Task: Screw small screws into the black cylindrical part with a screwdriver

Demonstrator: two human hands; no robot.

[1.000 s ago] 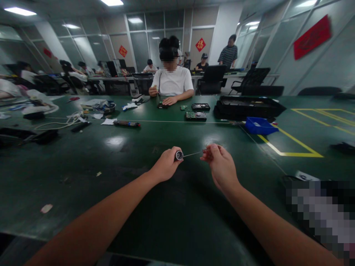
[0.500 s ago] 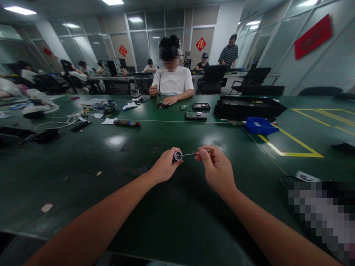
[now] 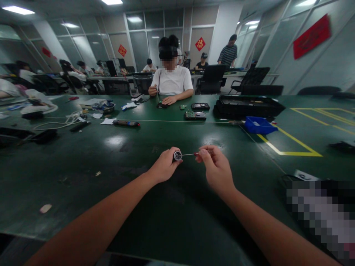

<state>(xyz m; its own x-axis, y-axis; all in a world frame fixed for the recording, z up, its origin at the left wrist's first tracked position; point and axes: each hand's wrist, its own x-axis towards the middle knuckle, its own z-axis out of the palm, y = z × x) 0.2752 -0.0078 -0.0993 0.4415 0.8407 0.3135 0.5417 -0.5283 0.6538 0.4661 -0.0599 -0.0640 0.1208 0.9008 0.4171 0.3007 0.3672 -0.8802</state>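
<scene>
My left hand point(image 3: 165, 165) is closed around a small dark cylindrical part point(image 3: 177, 156) with a silvery round end that faces me. What lies inside its rim is too small to make out. My right hand point(image 3: 217, 165) grips a screwdriver point(image 3: 189, 154) by its handle, which has a red collar and is mostly covered by my fingers. The thin metal shaft points left, and its tip is at the round end of the part. Both hands are above the green table point(image 3: 155, 229), near its middle.
Across the table a person point(image 3: 172, 83) works on a small dark item. Hard drives point(image 3: 195, 115) lie ahead, with a black casing point(image 3: 246, 106) and a blue tray point(image 3: 260, 125) to their right. An electric screwdriver point(image 3: 127, 123) and white cables point(image 3: 59, 123) lie at left.
Both hands keep nearly the same pose, with the screwdriver tip still at the part. The whole view has shifted very slightly.
</scene>
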